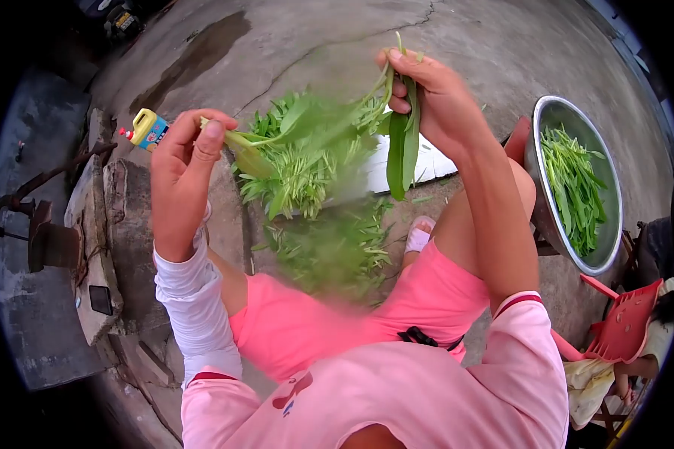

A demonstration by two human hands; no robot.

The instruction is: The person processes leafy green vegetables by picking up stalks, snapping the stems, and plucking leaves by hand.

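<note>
My left hand (pixel 187 176), raised on the left, pinches the stem end of a long-leaved green stalk that looks like water spinach (pixel 258 142). At upper right, my right hand (pixel 436 97) is closed on more leafy stalks, with long dark leaves (pixel 403 153) hanging below its fingers. Between the hands the greens are smeared by motion, so I cannot tell whether both hold the same stalk. Beneath them lies a large heap of cut greens (pixel 307 179) on a white sheet (pixel 430 161). Nearer my legs is a second, looser pile of leaves (pixel 337 254), partly blurred.
A metal basin (pixel 535 161) holding greens (pixel 573 187) stands at my right. Behind it is a red plastic chair (pixel 625 322) with cloth on it. To my left are a yellow jug (pixel 150 129), stone blocks (pixel 127 217) and a dark phone-like object (pixel 101 299).
</note>
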